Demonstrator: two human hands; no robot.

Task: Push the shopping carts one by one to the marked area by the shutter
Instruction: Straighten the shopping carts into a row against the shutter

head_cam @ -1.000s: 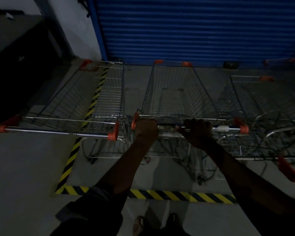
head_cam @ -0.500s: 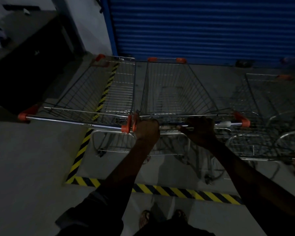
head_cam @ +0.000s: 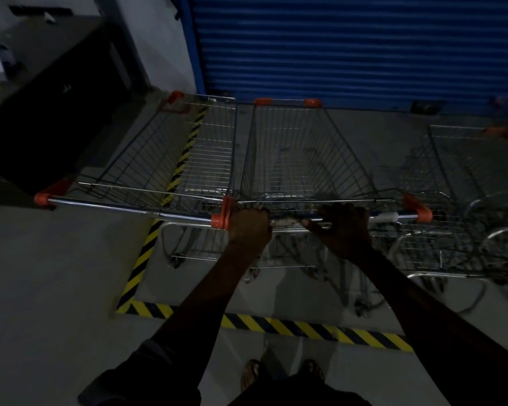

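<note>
A wire shopping cart (head_cam: 299, 153) with orange corner caps stands in front of me, its front near the blue shutter (head_cam: 358, 45). My left hand (head_cam: 248, 227) grips the cart's handle bar (head_cam: 384, 217) at its left end. My right hand (head_cam: 345, 227) holds the same bar nearer the middle, fingers curled over it. A second cart (head_cam: 170, 159) stands right beside it on the left, their orange handle ends touching. The marked area is edged by yellow-black tape (head_cam: 291, 325) on the floor.
A third cart (head_cam: 467, 183) stands to the right inside the tape. A dark counter (head_cam: 41, 98) and a grey wall lie to the left. The left tape strip (head_cam: 147, 250) runs under the left cart. My feet (head_cam: 282, 373) stand just behind the near tape.
The cart I hold has rolled forward and left, closing the gap until its handle end meets the left cart's. Both hands stayed on the bar.
</note>
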